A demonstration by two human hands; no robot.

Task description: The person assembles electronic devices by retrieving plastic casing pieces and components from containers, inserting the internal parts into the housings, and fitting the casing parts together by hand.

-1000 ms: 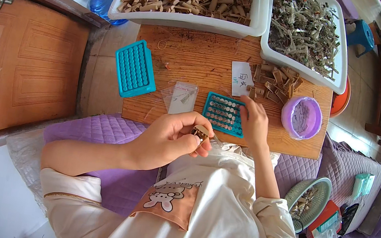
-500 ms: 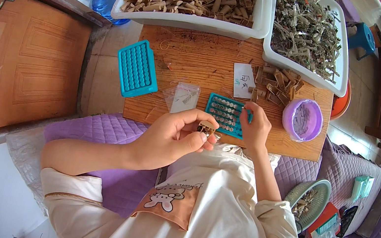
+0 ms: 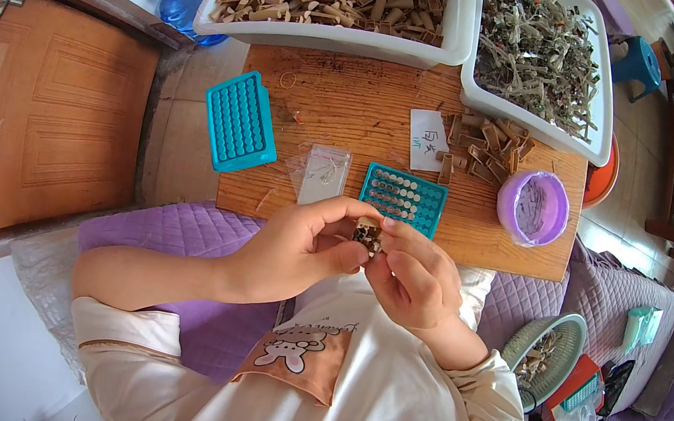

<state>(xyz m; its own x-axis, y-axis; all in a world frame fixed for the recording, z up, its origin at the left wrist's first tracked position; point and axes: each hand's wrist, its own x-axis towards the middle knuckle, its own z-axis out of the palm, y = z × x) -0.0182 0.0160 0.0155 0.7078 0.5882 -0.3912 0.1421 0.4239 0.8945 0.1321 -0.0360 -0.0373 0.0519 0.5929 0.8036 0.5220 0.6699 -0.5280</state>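
Observation:
Between the thumb and fingers of my left hand point(image 3: 296, 244) is a small brown plastic casing point(image 3: 367, 235), dark and metallic inside. My right hand point(image 3: 418, 285) meets it over my lap, thumb and fingers closed together at the casing's right side; whatever is pinched there is hidden. Just beyond my hands, a teal tray point(image 3: 436, 198) lies on the wooden table point(image 3: 327, 103), with rows of small silver discs like button cells in its wells. A clear plastic bag point(image 3: 325, 175) lies left of that tray.
Another teal tray point(image 3: 242, 122) sits at the table's left edge. Brown casings point(image 3: 492, 147), a white paper slip point(image 3: 425, 141) and a purple tub point(image 3: 533, 208) are to the right. Two white bins point(image 3: 337, 41) point(image 3: 536, 123) of casings and wiry parts stand at the back.
My right hand has moved from the teal tray down and left to the casing in my left hand. The left hand has stayed nearly in place.

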